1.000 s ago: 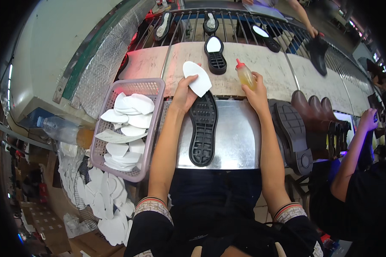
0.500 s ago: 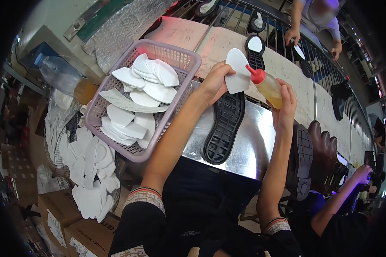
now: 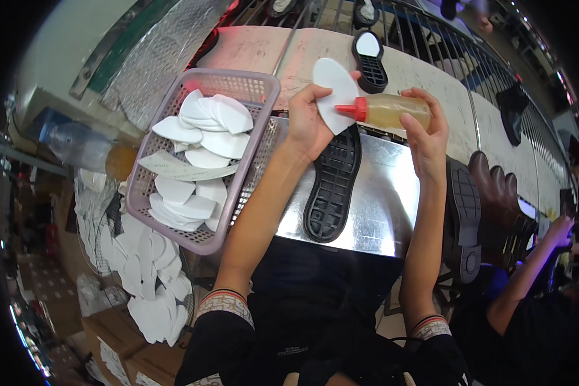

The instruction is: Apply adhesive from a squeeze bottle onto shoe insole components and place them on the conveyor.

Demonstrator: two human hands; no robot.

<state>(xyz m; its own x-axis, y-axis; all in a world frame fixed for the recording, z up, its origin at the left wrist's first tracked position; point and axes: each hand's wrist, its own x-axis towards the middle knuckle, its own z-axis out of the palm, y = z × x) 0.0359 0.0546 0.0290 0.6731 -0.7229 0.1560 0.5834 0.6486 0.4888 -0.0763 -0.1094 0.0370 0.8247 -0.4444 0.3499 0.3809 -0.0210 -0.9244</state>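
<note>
My left hand [image 3: 307, 122] is closed on a white foam pad [image 3: 331, 80], thumb on its face, held above the metal plate [image 3: 386, 193]. In my right hand [image 3: 430, 138] is a squeeze bottle [image 3: 392, 110] of yellowish liquid, lying nearly level. Its red nozzle points left and meets the pad's face, or comes very close to it. Below them a black shoe sole [image 3: 331, 186] lies on the plate, tread-like grid facing up, its far end hidden by the pad and my left hand.
Left of the plate stands a lilac basket [image 3: 268, 106] of white pads. More pads [image 3: 151, 257] pile up lower left. Another sole [image 3: 370, 67] with a white pad lies beyond. Brown boots [image 3: 495, 186] stand at right, near another person's arm [image 3: 527, 276]. A roller conveyor [image 3: 424, 48] runs behind.
The bottle has tipped from upright-slanted to nearly level, and its nozzle has come down onto or near the pad's middle. The view has shifted; the person across the conveyor has mostly left it.
</note>
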